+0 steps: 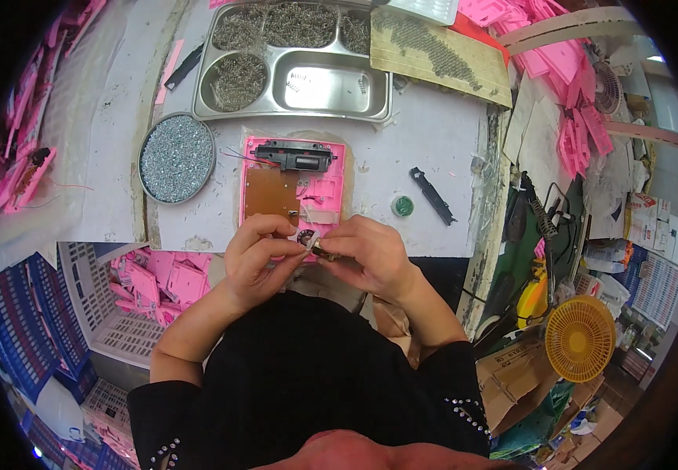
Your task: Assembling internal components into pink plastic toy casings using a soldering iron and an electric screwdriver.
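Above the near edge of the pink plastic housing (326, 188), both of my hands meet with fingers closed around a small round part (306, 237), dark and silvery. My left hand (265, 254) pinches its left side. From the right, my right hand (370, 252) grips the same part with thumb and fingers, which cover much of it; its exact kind is unclear. Inside the housing lie a brown circuit board (268, 192), thin wires and a black plastic mechanism (298, 157) along the far side.
A steel compartment tray (292, 116) of small metal parts stands beyond the housing, beside a cardboard sheet (433, 55) of springs. At left sits a round dish (176, 158) of screws. To the right are a green-filled tub (402, 206) and a black strip (433, 196).
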Available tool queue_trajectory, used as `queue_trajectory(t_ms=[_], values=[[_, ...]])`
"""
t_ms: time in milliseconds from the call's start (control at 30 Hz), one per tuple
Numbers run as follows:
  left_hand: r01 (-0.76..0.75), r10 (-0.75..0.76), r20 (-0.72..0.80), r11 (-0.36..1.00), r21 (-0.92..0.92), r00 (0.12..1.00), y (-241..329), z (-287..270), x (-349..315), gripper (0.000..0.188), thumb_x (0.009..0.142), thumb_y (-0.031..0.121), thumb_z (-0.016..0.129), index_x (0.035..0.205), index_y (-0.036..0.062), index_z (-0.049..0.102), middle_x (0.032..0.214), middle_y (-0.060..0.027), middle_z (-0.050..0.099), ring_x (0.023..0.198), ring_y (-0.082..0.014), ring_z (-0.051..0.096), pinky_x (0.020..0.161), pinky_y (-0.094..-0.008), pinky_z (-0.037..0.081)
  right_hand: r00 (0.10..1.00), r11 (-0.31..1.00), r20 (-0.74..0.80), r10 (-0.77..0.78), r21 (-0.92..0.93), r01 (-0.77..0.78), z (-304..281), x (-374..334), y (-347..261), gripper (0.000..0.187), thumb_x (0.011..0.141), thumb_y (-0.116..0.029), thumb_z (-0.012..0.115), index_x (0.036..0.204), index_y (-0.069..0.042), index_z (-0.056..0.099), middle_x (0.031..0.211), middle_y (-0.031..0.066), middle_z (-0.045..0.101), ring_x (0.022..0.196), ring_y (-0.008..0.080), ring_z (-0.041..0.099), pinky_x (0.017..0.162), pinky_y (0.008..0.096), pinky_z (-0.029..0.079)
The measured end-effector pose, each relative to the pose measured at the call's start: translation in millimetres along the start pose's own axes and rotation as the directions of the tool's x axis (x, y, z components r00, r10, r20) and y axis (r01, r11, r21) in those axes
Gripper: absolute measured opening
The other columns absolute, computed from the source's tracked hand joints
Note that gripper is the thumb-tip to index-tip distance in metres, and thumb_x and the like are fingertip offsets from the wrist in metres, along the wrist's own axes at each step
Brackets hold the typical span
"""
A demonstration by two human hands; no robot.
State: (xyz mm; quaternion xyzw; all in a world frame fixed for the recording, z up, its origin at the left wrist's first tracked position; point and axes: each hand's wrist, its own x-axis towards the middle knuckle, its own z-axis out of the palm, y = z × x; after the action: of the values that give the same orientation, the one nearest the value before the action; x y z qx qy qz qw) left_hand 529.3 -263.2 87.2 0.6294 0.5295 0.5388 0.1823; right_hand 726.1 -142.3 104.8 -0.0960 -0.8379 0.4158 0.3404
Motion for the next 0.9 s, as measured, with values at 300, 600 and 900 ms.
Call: queue_trajectory(t_ms=[300, 600, 900], values=[[-0.067, -0.064, 0.152, 0.690, 0.721, 0.986, -38, -48, 64, 0.045, 0.082, 0.013, 0.079, 0.123, 0.0053, 0.062, 0.111, -0.0128, 0.063, 0.109, -0.0320, 0.060, 0.099, -0.0451, 0.044, 0.932, 0.911, -0.037, 0.360, -0.205, -0.359, -31, -6, 5, 0.034, 0.087, -0.003, 0.073, 0.119, -0.002, 0.062, 0.113, 0.0152, 0.073, 0.090, 0.0342, 0.071, 0.080, 0.0374, 0.057], [-0.140, 0.008, 0.224, 0.803, 0.579, 0.975, -29, -50, 52, 0.021, 0.081, 0.012, 0.079, 0.100, 0.0068, 0.072, 0.082, -0.0044, 0.060, 0.078, -0.0248, 0.059, 0.075, -0.0404, 0.043, 0.953, 0.891, 0.050, 0.299, -0.372, -0.260, -15, 23, 23, 0.027, 0.087, -0.012, 0.074, 0.112, -0.006, 0.063, 0.145, 0.0209, 0.053, 0.134, 0.0471, 0.039, 0.106, 0.0519, 0.039], [-0.082, 0.065, 0.054, 0.892, 0.445, 0.996, -32, -34, 47, 0.022, 0.077, 0.005, 0.081, 0.097, 0.0080, 0.072, 0.089, -0.0043, 0.067, 0.079, -0.0236, 0.063, 0.073, -0.0382, 0.045, 0.944, 0.855, 0.052, 0.326, -0.442, -0.271, -6, 31, 28, 0.026, 0.084, -0.011, 0.077, 0.105, -0.005, 0.064, 0.151, 0.0238, 0.045, 0.138, 0.0496, 0.033, 0.109, 0.0532, 0.036]])
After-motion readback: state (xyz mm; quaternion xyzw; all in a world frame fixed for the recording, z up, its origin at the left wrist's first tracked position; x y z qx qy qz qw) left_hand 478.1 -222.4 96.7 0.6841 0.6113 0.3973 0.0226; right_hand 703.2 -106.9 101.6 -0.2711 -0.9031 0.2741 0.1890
